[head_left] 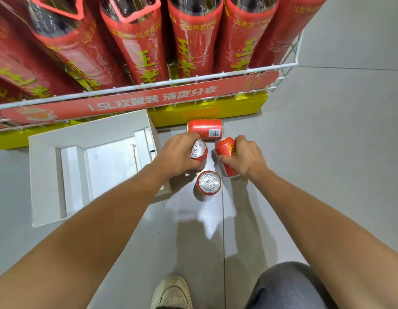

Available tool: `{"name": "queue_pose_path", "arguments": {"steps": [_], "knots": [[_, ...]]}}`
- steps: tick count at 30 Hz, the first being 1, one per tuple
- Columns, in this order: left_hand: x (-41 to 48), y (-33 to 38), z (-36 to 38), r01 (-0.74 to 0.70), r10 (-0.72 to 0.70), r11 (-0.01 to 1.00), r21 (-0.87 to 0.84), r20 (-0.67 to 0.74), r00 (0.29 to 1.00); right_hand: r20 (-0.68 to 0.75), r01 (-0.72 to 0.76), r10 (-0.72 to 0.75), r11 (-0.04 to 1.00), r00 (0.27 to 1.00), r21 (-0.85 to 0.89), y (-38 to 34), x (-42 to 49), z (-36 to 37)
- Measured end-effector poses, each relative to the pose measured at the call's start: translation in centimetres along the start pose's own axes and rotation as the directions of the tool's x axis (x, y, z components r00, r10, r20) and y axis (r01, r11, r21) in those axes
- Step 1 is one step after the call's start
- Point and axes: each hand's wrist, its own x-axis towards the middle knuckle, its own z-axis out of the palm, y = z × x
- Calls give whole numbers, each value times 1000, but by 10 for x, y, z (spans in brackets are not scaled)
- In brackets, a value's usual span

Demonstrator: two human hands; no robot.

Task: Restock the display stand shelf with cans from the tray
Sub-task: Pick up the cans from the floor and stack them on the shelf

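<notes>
Left grip (178,152) is clasping upright can (199,151), right grip (245,155) tilted can (224,150); hasty lifting is risking toppling loose can (208,182) at 6 o'clock.

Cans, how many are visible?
4: lying can by the yellow base, one can in left hand, another can in right hand, upright can on floor. More may be hidden.

Bright, even overhead light leaves a pale glare patch on the grey floor (207,217) at 6 o'clock, with soft shadows toward 5 o'clock. Wide-angle distortion bows the wire shelf rail (149,86) and splays the slightly blurred bottles (193,41) at 12 o'clock; the centre is sharp.
</notes>
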Motion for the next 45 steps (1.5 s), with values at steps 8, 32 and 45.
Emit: {"name": "queue_pose_path", "arguments": {"steps": [8, 32, 45], "knots": [[-58, 80, -144, 19, -33, 991, -133, -104, 994, -156, 137, -111, 977, 982, 166, -58, -84, -138], [-375, 527, -868, -185, 161, 983, 9, -538, 828, -625, 731, -529, 674, 574, 101, -421, -481, -840], [-387, 487, -996, -146, 124, 989, 25, -677, 725, -670, 762, -512, 635, 537, 126, -556, -488, -887]]}}
